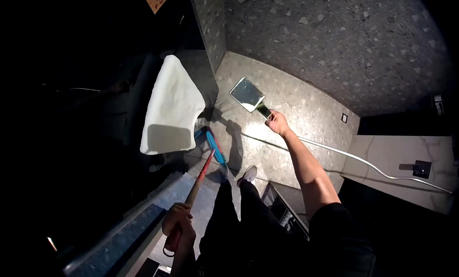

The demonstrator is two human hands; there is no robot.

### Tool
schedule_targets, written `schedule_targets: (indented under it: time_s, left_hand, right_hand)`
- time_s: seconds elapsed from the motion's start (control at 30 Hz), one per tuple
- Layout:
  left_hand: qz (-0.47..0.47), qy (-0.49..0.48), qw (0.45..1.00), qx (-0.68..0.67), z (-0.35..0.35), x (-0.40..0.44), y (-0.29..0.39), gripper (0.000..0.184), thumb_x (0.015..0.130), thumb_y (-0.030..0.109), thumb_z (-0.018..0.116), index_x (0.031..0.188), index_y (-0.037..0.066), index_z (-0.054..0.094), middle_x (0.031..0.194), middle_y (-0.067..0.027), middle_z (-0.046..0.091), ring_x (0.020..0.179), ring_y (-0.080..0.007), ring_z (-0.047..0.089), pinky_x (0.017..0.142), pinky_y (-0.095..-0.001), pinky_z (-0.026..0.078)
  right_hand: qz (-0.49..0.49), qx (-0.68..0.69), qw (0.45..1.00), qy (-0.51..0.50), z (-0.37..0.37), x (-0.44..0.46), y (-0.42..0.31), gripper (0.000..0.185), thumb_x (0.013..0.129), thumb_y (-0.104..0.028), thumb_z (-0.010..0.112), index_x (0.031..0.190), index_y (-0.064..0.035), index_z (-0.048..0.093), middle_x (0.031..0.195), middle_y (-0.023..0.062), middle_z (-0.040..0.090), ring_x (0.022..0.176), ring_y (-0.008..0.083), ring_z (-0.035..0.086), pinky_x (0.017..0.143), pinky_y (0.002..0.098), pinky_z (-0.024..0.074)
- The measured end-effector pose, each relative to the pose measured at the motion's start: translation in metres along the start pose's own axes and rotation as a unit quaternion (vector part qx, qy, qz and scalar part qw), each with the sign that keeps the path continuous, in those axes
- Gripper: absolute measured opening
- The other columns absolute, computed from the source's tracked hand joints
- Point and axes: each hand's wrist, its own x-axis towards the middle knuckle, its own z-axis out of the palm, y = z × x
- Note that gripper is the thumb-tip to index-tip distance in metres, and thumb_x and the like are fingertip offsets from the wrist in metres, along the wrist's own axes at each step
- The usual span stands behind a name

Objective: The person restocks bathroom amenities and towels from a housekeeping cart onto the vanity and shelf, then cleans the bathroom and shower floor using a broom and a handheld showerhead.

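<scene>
My left hand (178, 225) is wrapped around the red handle (200, 177) of a broom, near its end with a hanging loop. The handle slants up to a blue broom head (215, 147) with reddish bristles, close to my feet. My right arm reaches forward, and my right hand (277, 122) is closed on the dark green handle of a flat, square-headed scraper (247, 94). Its shiny head appears above the pale speckled floor (287, 95); whether it touches the floor I cannot tell.
A white curved panel (174, 100) stands left of the broom head. A white cable (363, 161) runs rightward from behind my right arm. Grey speckled wall (325, 33) closes off the far side. My shoe (247, 175) is on the floor beside a dark-framed object (285, 211).
</scene>
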Motion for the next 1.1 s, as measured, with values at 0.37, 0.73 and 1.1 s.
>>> schedule_targets:
  time_s: [0.37,0.73,1.1]
  left_hand:
    - [-0.166,0.117,0.979,0.025,-0.006,-0.069,-0.019,0.015,0.088,0.010,0.054,0.096,-0.002,0.057,0.102,-0.0134,0.058,0.088,-0.0207,0.059,0.076,-0.0307,0.050]
    - [-0.105,0.091,0.987,0.079,-0.053,-0.092,-0.031,0.026,0.092,0.024,0.049,0.086,-0.001,0.052,0.092,-0.0132,0.056,0.093,-0.0258,0.056,0.080,-0.0357,0.046]
    - [-0.139,0.082,0.987,-0.014,-0.091,-0.079,-0.054,0.040,0.093,0.042,0.042,0.091,0.003,0.050,0.093,-0.0104,0.053,0.083,-0.0208,0.057,0.073,-0.0340,0.050]
  right_hand:
    - [-0.140,-0.254,0.951,-0.111,0.062,-0.120,0.024,0.010,0.071,-0.015,0.052,0.079,-0.0104,0.051,0.066,0.0163,0.058,0.065,0.0358,0.057,0.058,0.0448,0.0452]
    - [-0.034,-0.300,0.948,-0.103,0.099,-0.253,0.084,0.017,0.069,-0.013,0.055,0.085,-0.0097,0.052,0.073,0.0160,0.060,0.073,0.0360,0.059,0.066,0.0453,0.0466]
    - [0.049,-0.356,0.927,-0.106,0.135,-0.324,0.069,0.018,0.071,-0.013,0.055,0.090,-0.0114,0.056,0.081,0.0146,0.063,0.078,0.0314,0.062,0.068,0.0409,0.0481]
